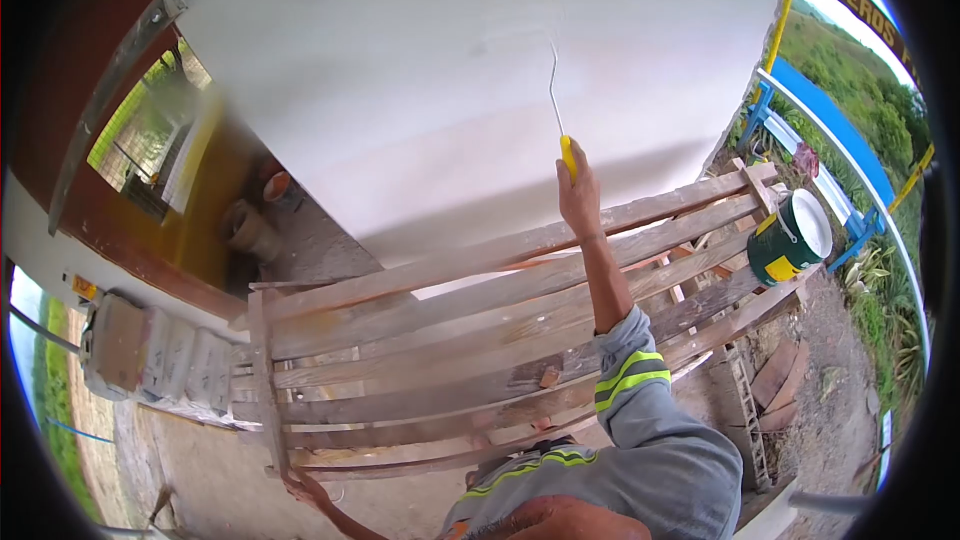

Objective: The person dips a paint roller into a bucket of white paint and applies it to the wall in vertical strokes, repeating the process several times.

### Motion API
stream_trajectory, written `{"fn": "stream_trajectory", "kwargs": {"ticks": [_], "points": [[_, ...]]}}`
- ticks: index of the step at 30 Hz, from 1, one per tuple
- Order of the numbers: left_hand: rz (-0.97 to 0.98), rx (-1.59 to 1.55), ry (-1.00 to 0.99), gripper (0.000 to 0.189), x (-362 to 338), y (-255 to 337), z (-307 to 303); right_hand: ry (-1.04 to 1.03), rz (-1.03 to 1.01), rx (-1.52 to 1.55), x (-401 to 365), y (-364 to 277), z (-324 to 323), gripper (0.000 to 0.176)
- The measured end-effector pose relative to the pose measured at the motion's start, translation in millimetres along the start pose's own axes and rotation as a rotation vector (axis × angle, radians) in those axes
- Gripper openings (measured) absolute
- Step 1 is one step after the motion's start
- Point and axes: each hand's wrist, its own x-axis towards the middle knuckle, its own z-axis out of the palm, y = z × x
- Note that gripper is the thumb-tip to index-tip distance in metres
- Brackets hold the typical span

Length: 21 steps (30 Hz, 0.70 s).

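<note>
My right hand (580,195) is wrapped round the yellow handle of a paint roller (567,155), held up in front of a white wall (450,90). The roller's thin metal rod rises against the wall; its head is hard to make out against the white. Down at the lower left, my left hand (305,488) is at the bottom corner of a wooden slatted platform (430,348), its fingers against the end board.
A green bucket (790,238) with white inside stands at the platform's right end. Stacked bags (185,360) lie at the left, near a doorway with containers (252,230). Bricks and a ladder-like frame (748,410) lie below right. Blue railings (820,180) stand beyond.
</note>
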Motion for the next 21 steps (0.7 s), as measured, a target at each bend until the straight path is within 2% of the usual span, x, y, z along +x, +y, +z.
{"fn": "stream_trajectory", "kwargs": {"ticks": [2,4,6,10,13,15,17,19,21], "points": [[-0.087,0.054,0.04,0.06,-35,-11,-14,-0.049,0.133,-0.097,-39,30,5,0.044],[0.015,-0.063,0.16,0.056,-49,-65,-1,-0.014,0.125,-0.036,-68,55,17,0.044],[-0.065,-0.065,0.16,0.056,-83,-57,4,0.04,0.102,0.054,-59,54,28,0.044],[-0.309,-0.055,-0.04,0.055,-162,-39,21,0.071,0.153,0.217,28,-14,5,0.043],[-0.423,-0.077,-0.244,0.055,-209,-18,35,0.053,0.153,0.157,73,-27,-23,0.043],[-0.481,-0.091,-0.347,0.055,-232,-10,45,0.036,0.091,0.074,62,2,-34,0.044],[-0.523,-0.095,-0.432,0.054,-249,-4,50,0.061,-0.023,-0.035,32,57,-34,0.045],[-0.558,-0.093,-0.484,0.054,-258,3,52,0.025,0.082,-0.049,-5,91,-28,0.045],[-0.571,-0.086,-0.52,0.053,-265,4,53,0.024,0.135,-0.033,-10,93,-30,0.045]]}}
